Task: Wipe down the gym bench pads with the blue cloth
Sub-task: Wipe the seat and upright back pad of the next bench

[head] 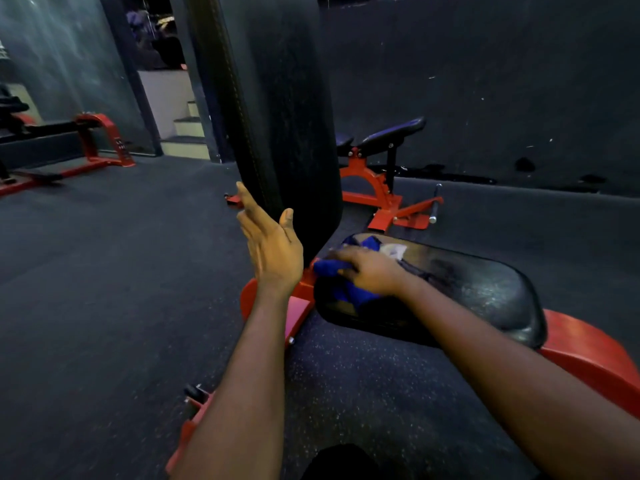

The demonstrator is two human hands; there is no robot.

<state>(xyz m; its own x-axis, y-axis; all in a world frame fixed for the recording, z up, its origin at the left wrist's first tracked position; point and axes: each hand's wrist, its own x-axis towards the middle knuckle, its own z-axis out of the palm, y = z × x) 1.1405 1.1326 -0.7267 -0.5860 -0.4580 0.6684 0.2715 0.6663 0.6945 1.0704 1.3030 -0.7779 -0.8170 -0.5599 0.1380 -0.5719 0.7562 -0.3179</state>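
The black seat pad (485,289) of a red-framed bench lies in the right half of the view. A tall black back pad (277,116) stands upright behind it. The blue cloth (349,292) is bunched on the near left end of the seat pad, with a pale patch at its far side. My right hand (370,270) rests on top of the cloth, fingers curled over it and pressing it to the pad. My left hand (270,244) is raised in the air just left of the back pad, fingers straight, holding nothing.
The bench's red frame (595,355) sticks out at right and below the seat. A second red bench with a purple pad (384,168) stands behind by the dark wall. More red equipment (100,140) sits far left. Steps (187,129) rise at the back. Dark rubber floor (104,289) spreads left.
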